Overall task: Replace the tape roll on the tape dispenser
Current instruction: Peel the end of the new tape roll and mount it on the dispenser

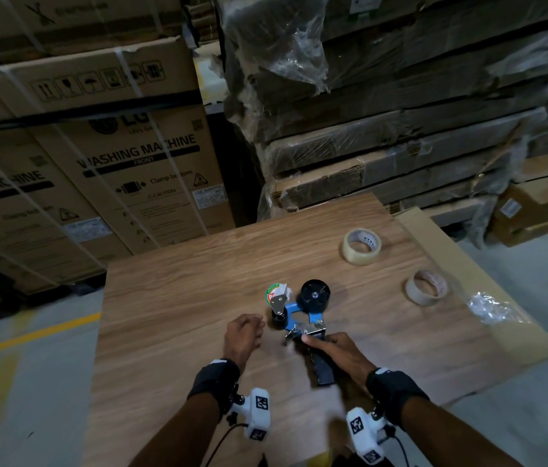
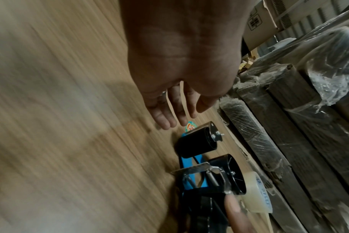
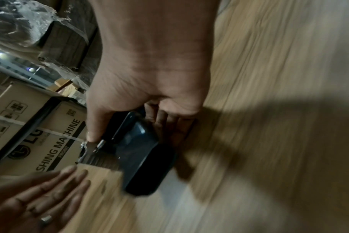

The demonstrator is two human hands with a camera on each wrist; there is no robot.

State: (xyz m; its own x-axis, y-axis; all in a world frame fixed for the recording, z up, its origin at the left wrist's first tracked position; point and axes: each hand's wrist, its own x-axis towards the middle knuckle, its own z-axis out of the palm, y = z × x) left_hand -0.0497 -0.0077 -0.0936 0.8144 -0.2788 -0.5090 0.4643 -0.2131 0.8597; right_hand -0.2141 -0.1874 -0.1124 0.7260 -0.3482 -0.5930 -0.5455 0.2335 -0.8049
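A blue tape dispenser (image 1: 302,313) lies on the wooden table (image 1: 181,298), its black hub (image 1: 315,294) bare of any roll. My right hand (image 1: 331,347) grips its black handle (image 1: 322,369), thumb on the metal plate; in the right wrist view the fingers wrap the handle (image 3: 137,151). My left hand (image 1: 245,333) hovers just left of the dispenser's black roller (image 1: 278,321), fingers relaxed and holding nothing, as the left wrist view shows (image 2: 175,113). A full clear tape roll (image 1: 362,246) lies at the far right. An empty cardboard core (image 1: 426,287) lies nearer.
A crumpled piece of clear plastic (image 1: 491,308) lies at the table's right, on a cardboard sheet (image 1: 467,251). Stacked washing-machine cartons (image 1: 114,170) and wrapped flat boxes (image 1: 400,129) stand close behind the table. Grey floor with a yellow line (image 1: 30,337) is on the left.
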